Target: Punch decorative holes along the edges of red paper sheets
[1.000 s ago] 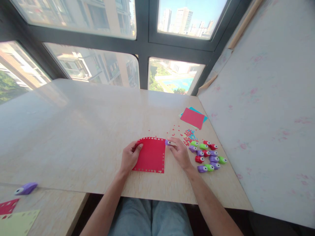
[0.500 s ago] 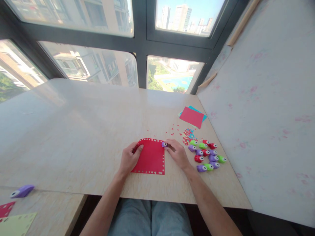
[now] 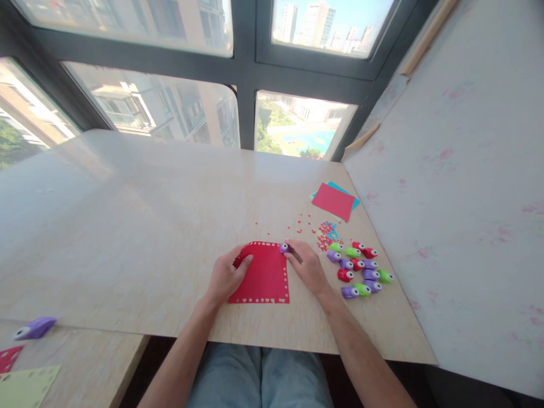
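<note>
A red sheet of paper (image 3: 266, 275) lies in front of me, with small shapes punched along its edges. My left hand (image 3: 229, 272) grips its left edge, thumb on top and fingers underneath. At the sheet's top right corner, my right hand (image 3: 306, 263) holds a small purple craft punch (image 3: 285, 248) between thumb and fingers. The punch sits on the paper's edge. Right of that hand stand several purple, green and red craft punches (image 3: 370, 275) in a loose group.
Punched-out confetti (image 3: 327, 235) lies heaped beyond the punches, with stray red bits to its left. Behind it are stacked coloured sheets (image 3: 334, 201). At the lower left are a larger purple punch (image 3: 36, 328) and a punched pale green sheet (image 3: 29, 385). A wall (image 3: 467, 198) borders the right side.
The view has shifted slightly. The sheet has turned a little and its right edge now sits slightly further right beneath the punch. Both hands keep their holds.
</note>
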Motion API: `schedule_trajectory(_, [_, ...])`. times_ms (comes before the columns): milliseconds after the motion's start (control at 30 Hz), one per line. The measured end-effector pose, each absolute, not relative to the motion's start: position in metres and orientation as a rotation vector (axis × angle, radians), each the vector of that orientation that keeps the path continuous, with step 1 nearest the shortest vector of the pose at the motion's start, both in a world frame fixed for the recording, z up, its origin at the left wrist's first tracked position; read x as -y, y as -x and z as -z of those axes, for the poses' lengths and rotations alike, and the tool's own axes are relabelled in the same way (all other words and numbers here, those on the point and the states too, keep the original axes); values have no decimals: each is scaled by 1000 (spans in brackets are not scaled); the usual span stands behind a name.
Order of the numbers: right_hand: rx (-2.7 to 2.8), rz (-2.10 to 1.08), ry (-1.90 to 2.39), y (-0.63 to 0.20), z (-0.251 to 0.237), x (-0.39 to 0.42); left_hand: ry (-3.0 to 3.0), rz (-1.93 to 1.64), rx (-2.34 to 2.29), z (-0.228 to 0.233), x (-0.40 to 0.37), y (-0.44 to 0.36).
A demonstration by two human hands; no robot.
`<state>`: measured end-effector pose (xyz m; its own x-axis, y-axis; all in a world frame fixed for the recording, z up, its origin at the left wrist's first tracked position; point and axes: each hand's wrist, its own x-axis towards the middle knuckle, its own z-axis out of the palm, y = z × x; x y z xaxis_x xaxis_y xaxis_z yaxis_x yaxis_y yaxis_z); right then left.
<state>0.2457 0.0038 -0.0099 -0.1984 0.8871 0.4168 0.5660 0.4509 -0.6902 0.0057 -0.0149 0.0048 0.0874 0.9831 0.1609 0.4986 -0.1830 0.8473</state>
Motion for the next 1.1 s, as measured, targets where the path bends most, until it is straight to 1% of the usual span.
schedule_trajectory(533, [1861, -515, 1293, -245, 8, -3, -1850, -977, -1562, -3, 14, -7])
schedule_trajectory(867, [1858, -498, 1297, -244, 8, -4, -1837, -964, -1552, -4, 16, -8])
schedule_trajectory(1100, [1823, -541, 1299, -245, 10, -5, -1821, -960, -1548, -3, 15, -8])
